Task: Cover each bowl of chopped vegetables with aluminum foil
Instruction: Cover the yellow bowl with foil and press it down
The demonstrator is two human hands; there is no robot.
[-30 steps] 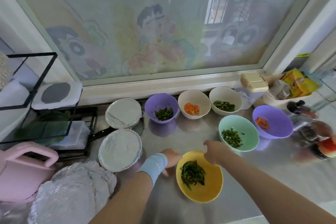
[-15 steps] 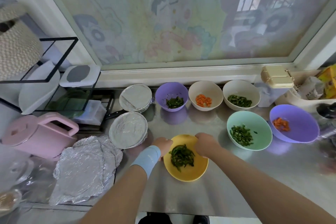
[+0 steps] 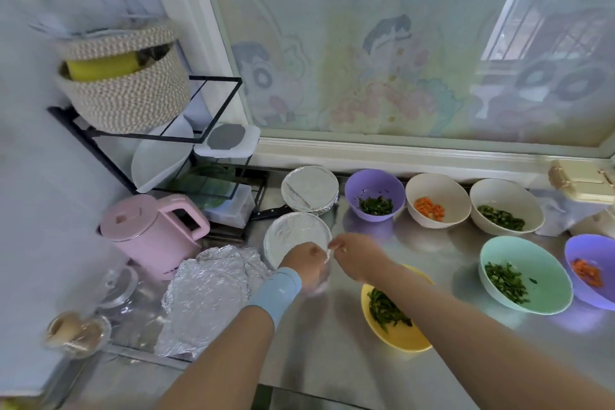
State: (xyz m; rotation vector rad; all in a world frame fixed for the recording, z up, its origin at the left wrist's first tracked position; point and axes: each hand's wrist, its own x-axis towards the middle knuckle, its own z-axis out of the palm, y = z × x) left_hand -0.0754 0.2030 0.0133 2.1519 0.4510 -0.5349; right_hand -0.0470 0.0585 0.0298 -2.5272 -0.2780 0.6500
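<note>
A yellow bowl (image 3: 401,338) of chopped greens stands near the counter's front edge, partly under my right forearm. My left hand (image 3: 307,263) and my right hand (image 3: 356,253) are close together just left of it, over the lower right rim of a foil-covered bowl (image 3: 293,233). Both hands are blurred, and a small whitish bit shows between them. A second foil-covered bowl (image 3: 309,188) sits behind. Loose foil sheets (image 3: 206,296) lie in a stack at the left. Uncovered are a purple bowl (image 3: 374,185), two cream bowls (image 3: 439,188) (image 3: 507,195), a mint bowl (image 3: 535,263) and another purple bowl (image 3: 590,251).
A pink kettle (image 3: 149,230) stands left of the foil, with a glass lid (image 3: 116,286) and a jar (image 3: 76,333) in front of it. A black wire rack (image 3: 213,103) carries a woven basket (image 3: 126,86). A cream container (image 3: 582,180) sits at the back right.
Both hands have let go of the yellow bowl and moved left towards the nearer foil-covered bowl. The view has swung left and down.
</note>
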